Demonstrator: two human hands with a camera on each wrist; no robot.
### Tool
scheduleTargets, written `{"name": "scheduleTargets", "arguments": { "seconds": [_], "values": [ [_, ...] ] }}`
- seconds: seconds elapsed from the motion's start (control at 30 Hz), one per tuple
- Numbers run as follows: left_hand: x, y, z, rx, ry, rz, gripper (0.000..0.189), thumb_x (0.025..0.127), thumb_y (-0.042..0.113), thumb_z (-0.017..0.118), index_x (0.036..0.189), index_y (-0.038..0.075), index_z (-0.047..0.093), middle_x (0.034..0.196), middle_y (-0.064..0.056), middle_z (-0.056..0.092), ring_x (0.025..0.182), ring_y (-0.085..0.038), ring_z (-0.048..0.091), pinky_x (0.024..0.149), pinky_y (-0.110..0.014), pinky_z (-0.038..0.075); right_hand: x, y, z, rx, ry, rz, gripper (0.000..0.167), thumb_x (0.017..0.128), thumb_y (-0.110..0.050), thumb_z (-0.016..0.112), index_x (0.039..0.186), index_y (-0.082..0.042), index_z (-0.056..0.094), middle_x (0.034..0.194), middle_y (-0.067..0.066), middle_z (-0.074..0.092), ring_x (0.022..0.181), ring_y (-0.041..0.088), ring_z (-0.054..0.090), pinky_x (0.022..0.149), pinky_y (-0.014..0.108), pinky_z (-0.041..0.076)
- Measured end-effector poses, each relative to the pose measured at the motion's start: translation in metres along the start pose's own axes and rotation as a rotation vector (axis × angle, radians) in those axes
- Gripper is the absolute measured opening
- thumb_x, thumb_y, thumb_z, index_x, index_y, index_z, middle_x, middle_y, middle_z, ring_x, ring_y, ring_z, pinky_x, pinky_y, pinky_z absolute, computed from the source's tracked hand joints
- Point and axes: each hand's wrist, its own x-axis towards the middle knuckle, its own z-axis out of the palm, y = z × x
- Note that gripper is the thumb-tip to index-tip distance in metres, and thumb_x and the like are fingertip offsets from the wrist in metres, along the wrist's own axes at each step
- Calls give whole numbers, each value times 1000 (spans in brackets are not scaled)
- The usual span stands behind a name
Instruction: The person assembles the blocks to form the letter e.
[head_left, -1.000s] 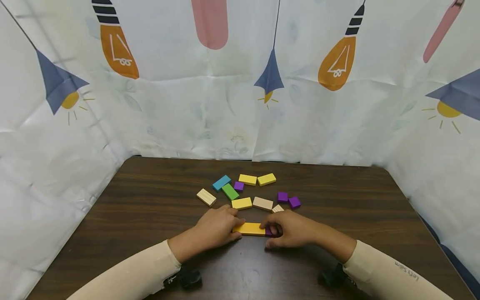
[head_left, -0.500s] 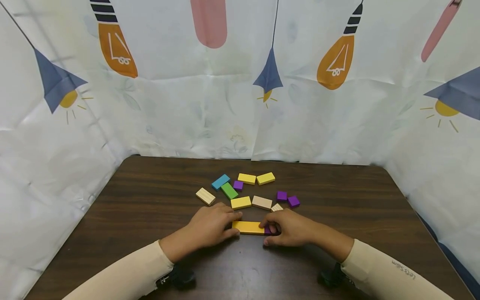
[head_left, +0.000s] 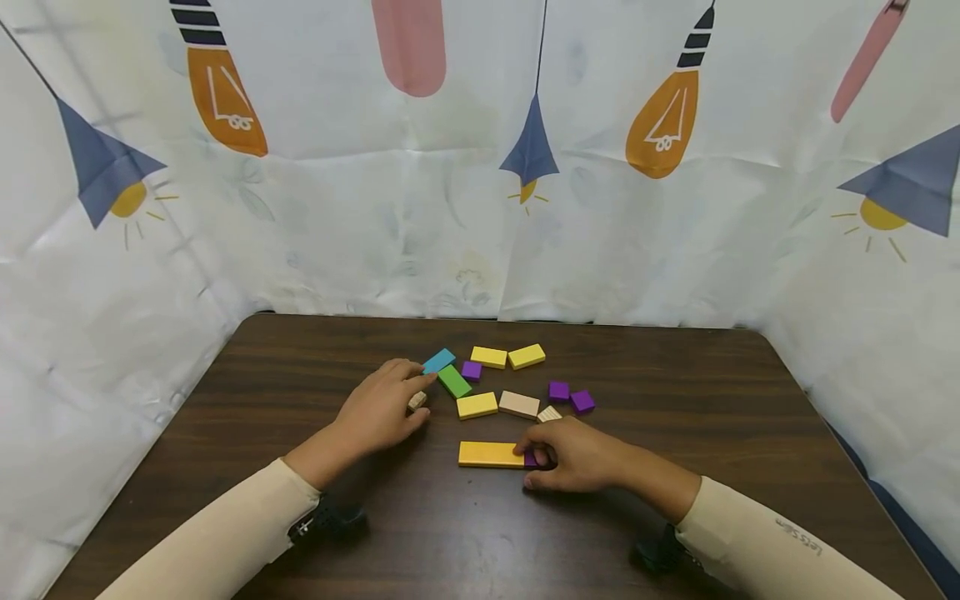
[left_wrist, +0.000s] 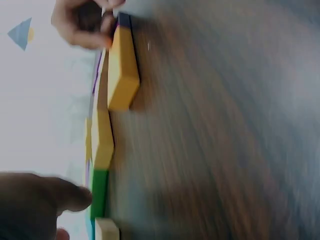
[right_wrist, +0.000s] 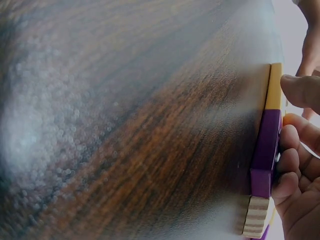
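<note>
In the head view, my left hand (head_left: 375,410) hovers at a pale wooden block (head_left: 417,402), its fingers spread and relaxed. The hand partly covers that block, and contact cannot be made out. A long orange-yellow block (head_left: 489,454) lies flat near the table's middle. Against its right end sits a purple block (head_left: 531,459), mostly hidden by my right hand (head_left: 581,457). The right hand's fingers curl round this purple block, as the right wrist view shows, with the index fingertip at the joint between both blocks. A green block (left_wrist: 99,195) appears beside the left fingertip in the left wrist view.
Behind the long block lie a yellow block (head_left: 477,406), a tan block (head_left: 519,404) and a striped wooden block (head_left: 549,415). Farther back are a blue block (head_left: 439,360) and several yellow and purple ones. A printed white curtain (head_left: 405,233) stands along the table's far edge.
My left hand has left the left end of the orange-yellow block and moved left and away to the pale wooden block. The right hand stays at the purple block.
</note>
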Motion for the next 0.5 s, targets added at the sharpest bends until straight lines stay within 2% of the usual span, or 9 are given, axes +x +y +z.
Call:
{"name": "scheduleTargets", "arguments": {
  "seconds": [0.1, 0.23, 0.37, 0.5],
  "values": [
    [-1, -10, 1, -1, -30, 10, 57, 89, 24, 78, 142, 8, 62, 142, -17, 57, 135, -40, 47, 106, -57, 41, 1, 0, 0, -1, 6, -18, 31, 90, -28, 81, 117, -16, 71, 86, -8, 59, 76, 5, 53, 69, 23, 46],
    [-2, -20, 4, 7, -52, 15, 60, 87, 15, 74, 144, 7, 59, 143, -16, 57, 137, -42, 45, 109, -57, 38, 1, 0, 1, 3, 13, -32, 30, 90, -26, 81, 116, -14, 71, 85, -8, 58, 75, 5, 53, 69, 23, 46],
    [0, -26, 7, 27, -52, 14, 56, 83, 4, 69, 139, 5, 62, 135, -15, 62, 131, -39, 51, 107, -54, 41, 1, 0, 1, 4, 16, -29, 30, 90, -26, 81, 116, -14, 71, 85, -8, 58, 75, 6, 53, 69, 23, 46],
    [0, -29, 10, 43, -39, 14, 46, 82, 1, 68, 128, 3, 69, 122, -13, 67, 118, -35, 59, 99, -51, 47, 1, -1, 1, 11, 22, -28, 29, 90, -25, 81, 115, -14, 72, 84, -8, 58, 74, 5, 53, 67, 23, 46]
  ]
}}
